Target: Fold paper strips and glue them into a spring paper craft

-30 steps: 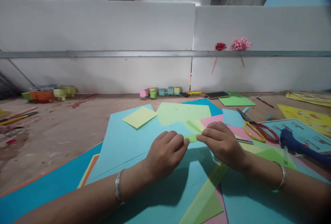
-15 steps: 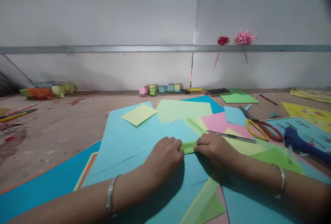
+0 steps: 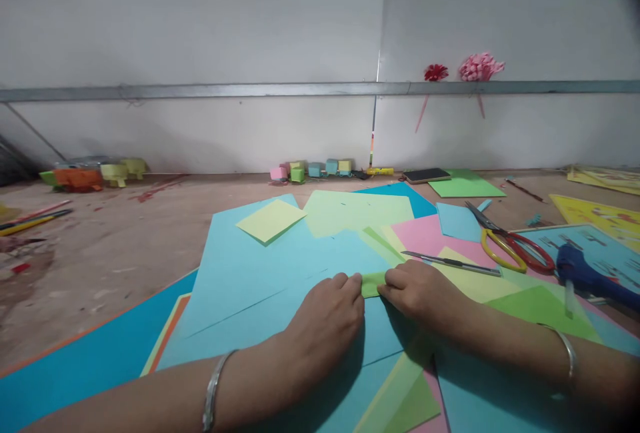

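Note:
A small strip of green paper lies between my two hands, with an end under the fingers of each. My left hand is closed on its left end, and my right hand pinches the right end. Beneath them spreads a large light blue sheet. A pale yellow-green square of paper lies farther off to the left. Just beyond my right hand rests a craft knife. The fingertips of my left hand are partly hidden behind its knuckles.
To the right lie scissors with red and yellow handles and a blue glue gun. Small paper blocks and a dark phone line the wall. Pencils are at far left. Paper flowers hang at a metal rail.
Both hands and the green strip have shifted slightly to the right in view, and the camera has moved a little. The hold on the strip looks the same.

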